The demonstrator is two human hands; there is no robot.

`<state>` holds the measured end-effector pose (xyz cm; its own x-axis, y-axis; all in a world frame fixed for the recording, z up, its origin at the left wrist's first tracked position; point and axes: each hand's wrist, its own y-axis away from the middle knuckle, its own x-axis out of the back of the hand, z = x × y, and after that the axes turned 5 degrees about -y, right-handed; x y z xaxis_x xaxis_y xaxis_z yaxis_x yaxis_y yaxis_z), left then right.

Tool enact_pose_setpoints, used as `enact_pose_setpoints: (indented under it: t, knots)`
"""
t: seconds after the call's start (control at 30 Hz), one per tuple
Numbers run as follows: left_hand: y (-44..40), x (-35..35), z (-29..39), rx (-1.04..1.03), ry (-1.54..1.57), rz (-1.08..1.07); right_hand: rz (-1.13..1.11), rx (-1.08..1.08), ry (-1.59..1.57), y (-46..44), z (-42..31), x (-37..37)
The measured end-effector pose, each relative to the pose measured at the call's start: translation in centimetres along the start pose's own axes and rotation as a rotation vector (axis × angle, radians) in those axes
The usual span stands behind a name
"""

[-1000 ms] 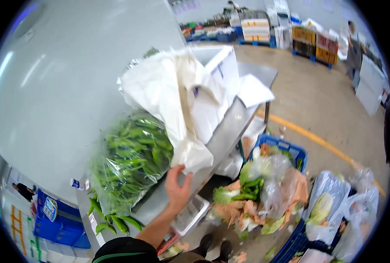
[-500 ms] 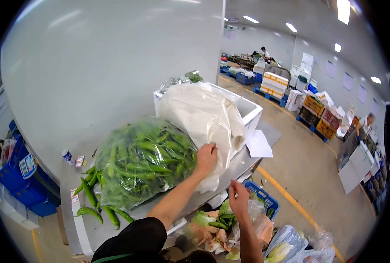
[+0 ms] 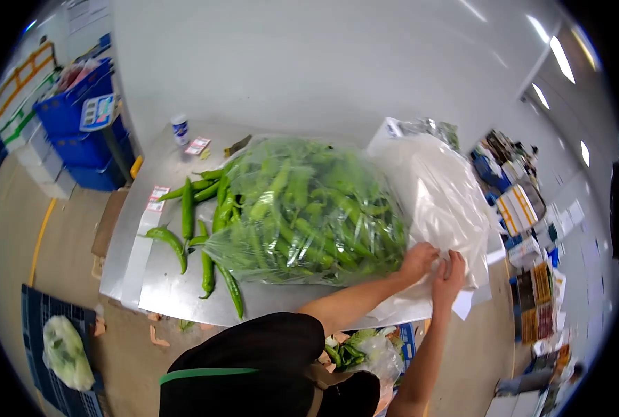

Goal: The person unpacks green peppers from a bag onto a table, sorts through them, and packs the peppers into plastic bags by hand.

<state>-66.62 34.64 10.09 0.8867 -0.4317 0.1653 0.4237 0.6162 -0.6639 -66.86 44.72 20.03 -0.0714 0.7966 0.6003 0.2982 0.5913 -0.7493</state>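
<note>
A stack of cream-white plastic bags [image 3: 445, 184] drapes over a white foam box at the table's right side. At its lower edge are both hands, close together. My left hand [image 3: 419, 262] is closed in a pinch on the plastic. My right hand [image 3: 449, 278] also has its fingers pinched at the bag sheet, just right of the left. Beside my left forearm, a big clear bag of green peppers [image 3: 316, 208] lies on the metal table [image 3: 174, 295]. Several loose green peppers [image 3: 187, 215] spill out at its left end.
A small blue-and-white bottle [image 3: 179, 131] and printed labels [image 3: 197, 146] sit at the back left. Vegetable scraps [image 3: 351, 351] lie below the front edge. Blue crates [image 3: 90, 139] stand left; a dark pallet [image 3: 42, 313] holds a bagged vegetable [image 3: 68, 352].
My view has swung left and down toward the table. My right hand has risen from above the scraps to the cream bags, joining my left hand there.
</note>
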Motion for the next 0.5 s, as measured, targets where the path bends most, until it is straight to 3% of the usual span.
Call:
enact_pose_setpoints:
  t: [0.33,0.5]
  knots:
    - [-4.2,2.0,2.4,0.118,0.055,0.112,-0.162,0.067,0.042,-1.7,2.7,1.7]
    - [-7.2,4.4,6.9,-0.133,-0.025,0.272,-0.188,0.077,-0.037,-2.5,3.7,3.6]
